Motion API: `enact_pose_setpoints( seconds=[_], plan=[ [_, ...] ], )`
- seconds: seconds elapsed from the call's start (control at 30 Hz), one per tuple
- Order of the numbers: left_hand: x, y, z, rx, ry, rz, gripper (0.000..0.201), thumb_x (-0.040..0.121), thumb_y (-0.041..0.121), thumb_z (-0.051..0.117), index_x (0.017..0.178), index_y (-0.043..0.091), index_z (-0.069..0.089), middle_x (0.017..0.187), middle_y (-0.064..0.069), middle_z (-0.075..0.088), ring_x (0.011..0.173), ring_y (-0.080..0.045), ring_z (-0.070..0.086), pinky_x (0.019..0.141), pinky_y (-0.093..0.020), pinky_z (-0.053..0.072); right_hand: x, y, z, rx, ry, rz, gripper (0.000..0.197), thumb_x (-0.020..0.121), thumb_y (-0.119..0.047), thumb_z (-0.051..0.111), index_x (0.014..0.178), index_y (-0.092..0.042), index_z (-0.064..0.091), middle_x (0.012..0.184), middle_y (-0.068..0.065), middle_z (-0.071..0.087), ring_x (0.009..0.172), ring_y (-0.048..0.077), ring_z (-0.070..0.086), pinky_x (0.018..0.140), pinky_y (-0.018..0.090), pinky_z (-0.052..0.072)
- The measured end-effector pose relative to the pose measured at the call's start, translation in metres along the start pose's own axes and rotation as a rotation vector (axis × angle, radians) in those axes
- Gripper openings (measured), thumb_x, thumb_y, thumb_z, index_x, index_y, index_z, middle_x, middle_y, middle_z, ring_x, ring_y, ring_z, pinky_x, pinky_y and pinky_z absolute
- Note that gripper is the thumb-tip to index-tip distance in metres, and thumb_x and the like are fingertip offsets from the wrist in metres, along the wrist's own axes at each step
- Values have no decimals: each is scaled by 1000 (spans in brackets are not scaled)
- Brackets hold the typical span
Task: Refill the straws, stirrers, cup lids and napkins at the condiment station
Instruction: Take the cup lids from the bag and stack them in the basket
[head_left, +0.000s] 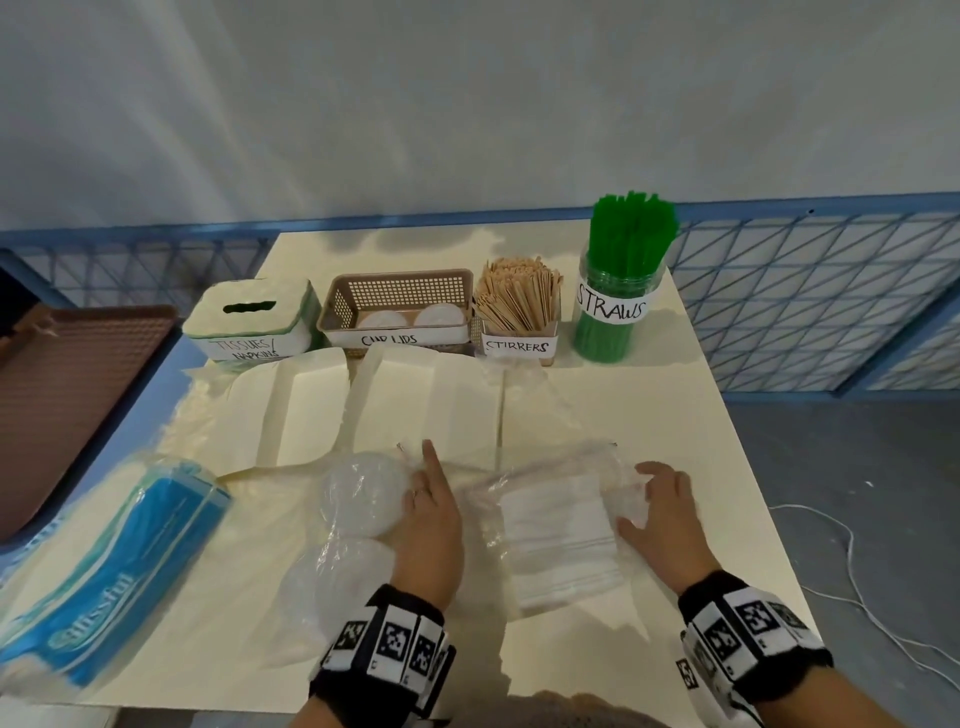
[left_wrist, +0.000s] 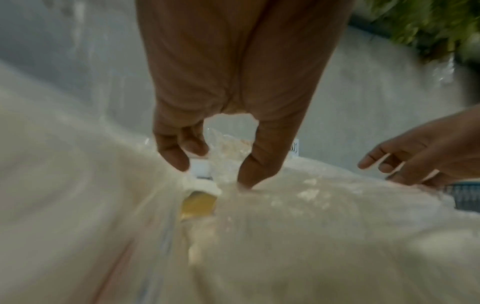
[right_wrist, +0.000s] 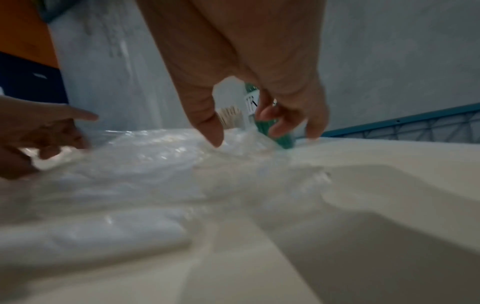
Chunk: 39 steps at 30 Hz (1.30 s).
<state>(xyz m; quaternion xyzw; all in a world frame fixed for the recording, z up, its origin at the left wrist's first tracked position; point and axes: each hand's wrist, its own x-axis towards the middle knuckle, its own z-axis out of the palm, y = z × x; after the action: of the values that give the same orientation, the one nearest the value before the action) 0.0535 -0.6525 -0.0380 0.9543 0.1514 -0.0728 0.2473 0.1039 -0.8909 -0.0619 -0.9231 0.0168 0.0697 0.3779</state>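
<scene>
Cream table (head_left: 649, 415) under labelled holders (head_left: 400, 312), flattened cartons (head_left: 311, 415), clear bags (head_left: 561, 525), perhaps tissue pack (head_left: 130, 561).

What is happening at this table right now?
A person is refilling a condiment station. The right hand grips the crumpled end of a clear napkin bag; the left hand pinches a plastic fold beside a bag of cup lids. Straws and stirrers look full.
</scene>
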Motion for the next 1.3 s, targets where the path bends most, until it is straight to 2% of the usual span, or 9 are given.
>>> enact_pose_setpoints(
  seconds=[0.07, 0.2, 0.4, 0.5, 0.67, 0.77, 1.0, 1.13, 1.3],
  plan=[
    [-4, 7, -8, 141, 19, 57, 122, 51, 9, 80, 147, -2, 5, 126, -24, 52, 98, -34, 61, 70, -36, 57, -6, -12, 0, -89, 179, -126, 75, 67, -7, 76, 133, -9, 40, 119, 12, 39, 108, 29, 40, 91, 31, 31],
    [-1, 25, -8, 400, 249, 289, 92, 68, 39, 68, 143, 4, 31, 149, -20, 32, 133, -40, 33, 99, -63, 34, -11, -41, 18, -377, 196, -410, 85, 69, -37, 72, 139, -19, 29, 141, 10, 29, 132, 28, 21, 100, 58, 33],
    [6, 15, 51, 390, -34, 330, 68, 86, 51, 23, 146, 19, 13, 157, -10, 1, 140, -33, 14, 97, -68, 33, -2, -32, 74, -703, -103, -364, 115, 58, -60, 57, 149, -15, 4, 158, 10, -5, 145, 34, -7, 89, 62, 40],
    [11, 4, 69, 368, -39, 262, 64, 90, 58, -10, 145, 27, -21, 151, -6, -33, 144, -36, 6, 103, -65, 14, 0, -14, 87, -716, -205, -327, 111, 58, -62, 48, 149, -16, 5, 158, 11, -2, 145, 33, -5, 88, 61, 40],
    [6, -8, 84, 354, -155, 240, 66, 60, 69, -38, 115, 39, -56, 123, 7, -64, 110, -18, -63, 113, -61, 5, 0, -23, 76, -736, -459, -219, 105, 64, -82, 0, 147, -19, -2, 150, 3, -35, 136, 23, -37, 104, 63, 18],
    [12, -10, 92, 324, -19, 169, 67, 92, 61, -5, 149, 27, -9, 157, -5, -17, 144, -27, -19, 93, -53, 38, 0, -33, 64, -716, -644, -184, 127, 18, -79, -43, 130, -20, -37, 124, 1, -57, 116, 16, -57, 109, 62, -9],
    [17, -14, 94, 352, 9, 136, 67, 94, 59, 4, 150, 21, 5, 158, -9, -3, 146, -26, -8, 83, -46, 51, 6, -28, 51, -712, -680, -159, 129, 19, -80, -42, 135, -23, -34, 132, -7, -49, 126, 11, -40, 110, 59, -10],
    [16, -22, 100, 327, -123, 121, 66, 94, 59, 3, 150, 24, 3, 159, -5, -5, 147, -23, -8, 112, -45, 21, 9, -25, 38, -657, -658, -114, 125, 16, -78, -45, 127, -19, -37, 130, -7, -49, 137, 13, -32, 113, 51, -11],
    [9, -3, 72, 353, -301, 120, 68, 92, 60, 7, 137, 30, -35, 139, 1, -48, 144, -25, -17, 116, -49, 1, 11, -25, 37, -701, -664, -86, 136, 18, -78, -45, 139, -18, -30, 137, -4, -45, 140, 18, -28, 114, 49, -10]
  ],
)
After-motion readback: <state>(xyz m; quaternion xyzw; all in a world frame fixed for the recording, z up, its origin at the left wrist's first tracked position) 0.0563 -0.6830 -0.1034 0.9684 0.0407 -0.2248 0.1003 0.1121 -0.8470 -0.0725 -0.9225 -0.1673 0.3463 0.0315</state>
